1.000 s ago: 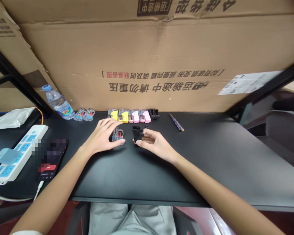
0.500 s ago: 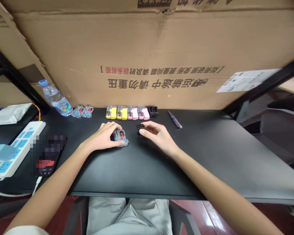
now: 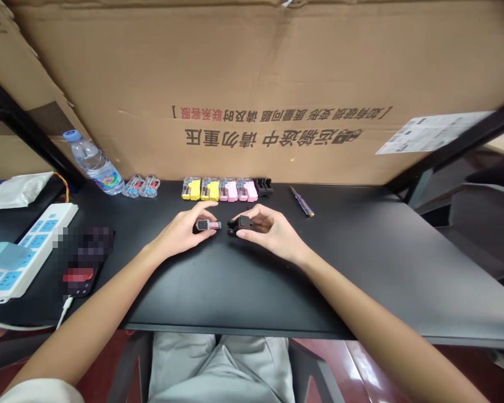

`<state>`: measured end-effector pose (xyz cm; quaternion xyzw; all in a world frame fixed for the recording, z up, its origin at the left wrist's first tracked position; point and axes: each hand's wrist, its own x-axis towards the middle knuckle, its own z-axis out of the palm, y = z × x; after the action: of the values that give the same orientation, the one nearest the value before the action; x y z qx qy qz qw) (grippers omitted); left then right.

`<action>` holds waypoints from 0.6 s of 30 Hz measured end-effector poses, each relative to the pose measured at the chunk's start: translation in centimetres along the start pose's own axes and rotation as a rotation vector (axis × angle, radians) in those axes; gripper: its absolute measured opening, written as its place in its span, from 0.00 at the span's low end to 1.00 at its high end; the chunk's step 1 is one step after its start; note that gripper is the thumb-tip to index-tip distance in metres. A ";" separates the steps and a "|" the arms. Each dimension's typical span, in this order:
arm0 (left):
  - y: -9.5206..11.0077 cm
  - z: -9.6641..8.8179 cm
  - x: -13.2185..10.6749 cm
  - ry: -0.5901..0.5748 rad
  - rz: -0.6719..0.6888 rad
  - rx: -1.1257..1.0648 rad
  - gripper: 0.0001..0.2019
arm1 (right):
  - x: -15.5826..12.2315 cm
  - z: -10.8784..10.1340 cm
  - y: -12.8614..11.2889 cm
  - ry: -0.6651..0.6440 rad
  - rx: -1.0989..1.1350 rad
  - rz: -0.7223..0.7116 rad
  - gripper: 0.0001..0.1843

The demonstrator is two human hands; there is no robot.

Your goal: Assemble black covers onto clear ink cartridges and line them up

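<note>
Between the fingertips and thumb of my left hand (image 3: 183,230) is a small clear plastic casing (image 3: 212,225) with red and black parts, turned so a narrow side faces up. My right hand (image 3: 276,230) pinches a black plastic piece (image 3: 244,223) just to its right. A narrow gap separates the two parts above the black table (image 3: 235,291). Behind my hands stand yellow-and-clear pieces (image 3: 210,190), pink-and-clear pieces (image 3: 246,191) and black pieces (image 3: 264,186) in a row. Two more clear casings (image 3: 149,187) lie farther left.
A water bottle (image 3: 96,165) leans at the back left. A white power strip (image 3: 37,240) and a phone (image 3: 90,263) with a cable lie on the left. At the back right lies a screwdriver (image 3: 303,202). A large cardboard sheet (image 3: 277,67) stands behind the table.
My left hand has turned the clear casing from its broad face onto a narrow edge. The black piece in my right hand has also turned, and the two parts are closer together.
</note>
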<state>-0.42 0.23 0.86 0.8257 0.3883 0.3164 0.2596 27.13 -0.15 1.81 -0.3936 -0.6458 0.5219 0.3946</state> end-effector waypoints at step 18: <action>0.2 1.5 0.2 -0.042 -0.137 -0.298 0.22 | 0.4 2.0 1.9 0.059 0.112 0.072 0.32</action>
<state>0.85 0.00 0.04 0.7560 0.3869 0.3346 0.4085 25.31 -0.25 -0.31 -0.4089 -0.5892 0.5592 0.4158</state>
